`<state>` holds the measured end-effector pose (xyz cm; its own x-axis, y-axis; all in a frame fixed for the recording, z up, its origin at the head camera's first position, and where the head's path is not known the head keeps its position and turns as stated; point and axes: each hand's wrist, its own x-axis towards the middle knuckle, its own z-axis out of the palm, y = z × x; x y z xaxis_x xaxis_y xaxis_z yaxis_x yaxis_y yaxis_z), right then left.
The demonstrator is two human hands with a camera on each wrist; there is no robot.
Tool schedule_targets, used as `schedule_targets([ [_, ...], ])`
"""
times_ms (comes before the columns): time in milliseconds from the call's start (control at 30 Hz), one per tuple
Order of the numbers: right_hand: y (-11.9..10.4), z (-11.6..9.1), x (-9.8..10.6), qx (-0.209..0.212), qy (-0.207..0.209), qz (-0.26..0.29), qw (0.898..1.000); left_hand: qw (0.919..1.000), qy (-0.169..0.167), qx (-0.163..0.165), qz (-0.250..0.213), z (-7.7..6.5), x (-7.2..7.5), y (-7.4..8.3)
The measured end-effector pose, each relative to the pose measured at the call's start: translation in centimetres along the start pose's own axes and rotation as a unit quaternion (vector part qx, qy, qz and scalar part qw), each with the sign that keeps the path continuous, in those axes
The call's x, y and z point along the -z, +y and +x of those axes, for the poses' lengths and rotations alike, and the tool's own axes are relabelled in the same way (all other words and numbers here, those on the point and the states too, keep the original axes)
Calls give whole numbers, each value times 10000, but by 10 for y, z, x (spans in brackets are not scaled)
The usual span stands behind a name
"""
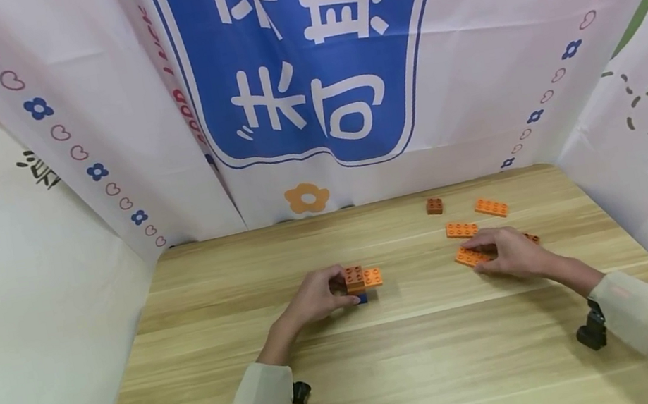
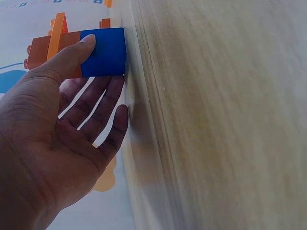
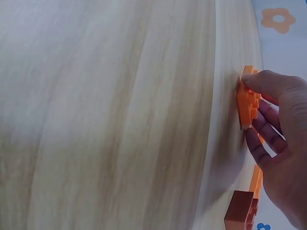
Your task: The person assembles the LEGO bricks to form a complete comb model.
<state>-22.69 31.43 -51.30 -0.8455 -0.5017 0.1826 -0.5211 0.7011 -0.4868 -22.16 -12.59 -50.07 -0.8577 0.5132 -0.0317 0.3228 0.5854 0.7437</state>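
Note:
A small stack of bricks (image 1: pixel 360 282) stands at the table's middle: a brown brick and an orange plate on top of a blue brick (image 2: pixel 104 51). My left hand (image 1: pixel 317 296) holds this stack, the thumb pressed on the blue brick and the fingers behind it. My right hand (image 1: pixel 508 253) pinches a flat orange brick (image 1: pixel 470 256) that lies on the table at the right. In the right wrist view the thumb and fingers close on that orange brick (image 3: pixel 247 101).
Loose bricks lie beyond my right hand: an orange one (image 1: pixel 462 230), another orange one (image 1: pixel 491 207) and a small brown one (image 1: pixel 434 206). The wooden table (image 1: pixel 352 369) is ringed by printed cloth walls (image 1: pixel 299 56) on three sides.

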Motion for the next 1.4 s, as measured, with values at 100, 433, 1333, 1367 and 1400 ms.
schedule_targets([
  [100, 0, 3, 0, -33, -81, -15, 10000, 10000, 3, -1, -2, 0, 1, 0],
  [433, -1, 5, -3, -5, -67, -32, 10000, 9999, -35, -152, -15, -1, 1, -1],
  [1333, -28, 9, -2, 196, -9, -70, 9998, 9999, -13, -121, -37, -1, 1, 1],
  [1367, -29, 10, -2, 236, -3, -64, 9997, 9999, -10, -121, -41, -1, 1, 1],
  [1400, -31, 10, -2, 281, 8, -62, 9996, 9999, -7, -119, -48, -2, 1, 1],
])
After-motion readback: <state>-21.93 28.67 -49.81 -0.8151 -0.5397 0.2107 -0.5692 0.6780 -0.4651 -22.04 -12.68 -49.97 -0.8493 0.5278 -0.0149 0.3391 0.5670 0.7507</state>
